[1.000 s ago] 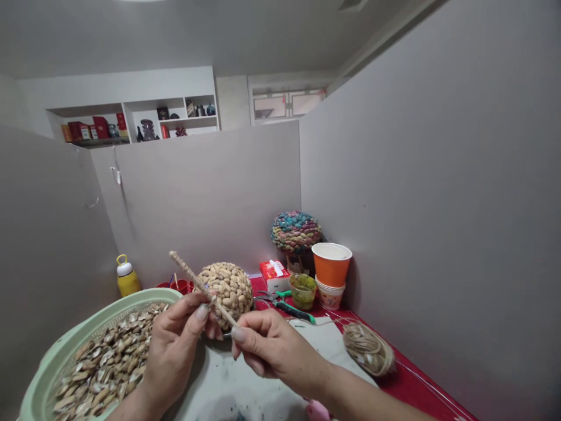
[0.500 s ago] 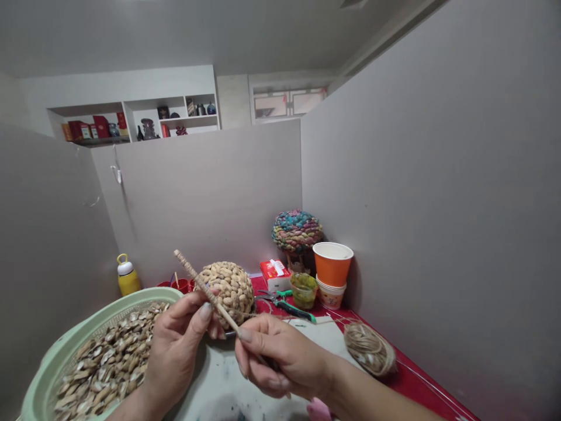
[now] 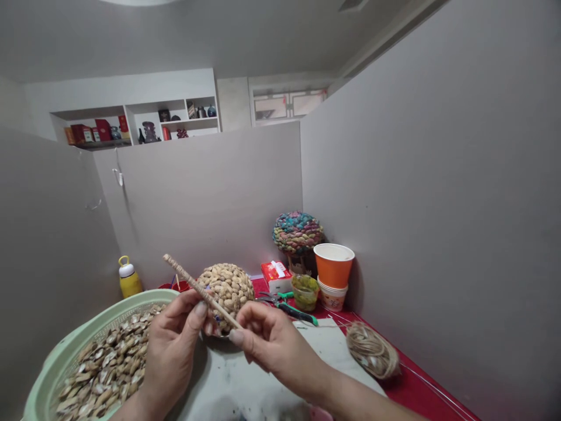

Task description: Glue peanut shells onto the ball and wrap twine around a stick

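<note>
A thin stick (image 3: 188, 279), its upper part wrapped in twine, slants down to the right between my hands. My left hand (image 3: 177, 336) pinches it around the middle. At its bare lower end, the thumb and fingers of my right hand (image 3: 274, 342) close on it. Behind the stick stands a dome covered in peanut shells (image 3: 228, 286), partly hidden by my left hand. A ball of twine (image 3: 372, 351) lies to the right of my right hand, with a strand running left from it.
A green basket of shells (image 3: 52, 362) is at the left, near a yellow bottle (image 3: 130, 283). Green-handled pliers (image 3: 298, 313), a tissue pack (image 3: 277, 276), a tub (image 3: 305, 292), an orange cup (image 3: 333, 266) and a colourful woven dome (image 3: 298, 233) stand behind. Grey partitions enclose the table.
The upper end of the stick has shifted left and slightly down. My right hand has moved a little left and its fingers have changed their hold, now less curled under.
</note>
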### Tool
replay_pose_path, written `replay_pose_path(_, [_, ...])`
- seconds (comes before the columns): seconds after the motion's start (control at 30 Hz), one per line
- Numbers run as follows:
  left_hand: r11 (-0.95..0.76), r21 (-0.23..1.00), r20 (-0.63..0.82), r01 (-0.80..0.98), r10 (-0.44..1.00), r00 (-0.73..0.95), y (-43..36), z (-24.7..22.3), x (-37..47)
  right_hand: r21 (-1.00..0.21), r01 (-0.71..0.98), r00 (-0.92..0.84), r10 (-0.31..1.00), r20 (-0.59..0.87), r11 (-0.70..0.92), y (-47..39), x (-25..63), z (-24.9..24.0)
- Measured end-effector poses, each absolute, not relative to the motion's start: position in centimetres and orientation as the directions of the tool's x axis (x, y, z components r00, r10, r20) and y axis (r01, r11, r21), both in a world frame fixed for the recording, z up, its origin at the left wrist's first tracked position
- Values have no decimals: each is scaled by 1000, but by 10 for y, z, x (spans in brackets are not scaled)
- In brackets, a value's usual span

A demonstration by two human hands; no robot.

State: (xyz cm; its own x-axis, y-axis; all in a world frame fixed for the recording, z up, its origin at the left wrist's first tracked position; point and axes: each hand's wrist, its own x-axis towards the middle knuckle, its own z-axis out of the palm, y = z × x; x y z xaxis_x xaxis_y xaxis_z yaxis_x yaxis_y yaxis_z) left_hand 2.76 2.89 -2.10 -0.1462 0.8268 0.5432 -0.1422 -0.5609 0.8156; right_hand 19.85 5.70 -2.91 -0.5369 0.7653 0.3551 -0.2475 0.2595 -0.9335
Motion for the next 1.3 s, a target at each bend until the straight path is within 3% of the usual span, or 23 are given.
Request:
replay_pose_path(0.13, [-569, 804, 551, -171, 822, -144, 29, -19, 28, -907, -215, -488, 765, 421, 362, 55, 199, -27])
replay_pose_path(0.77, [-588, 786, 589, -190, 806, -55, 28, -22, 22, -933, -280, -662, 658, 358, 226, 59, 204, -28])
replay_pose_path(1.0, [-578, 801, 574, -159, 816, -73, 28, -22, 22, -937, -333, -721, 611, 326, 107, 64, 204, -33])
replay_pose_path(1.2, [-544, 820, 549, -176, 836, -28, 25, -23, 25, -914, -377, -832, 489, 263, -149, 70, 204, -36])
replay_pose_path(1.3, [-540, 821, 544, -185, 838, -33, 24, -22, 27, -915, -362, -854, 456, 249, -178, 70, 203, -36])
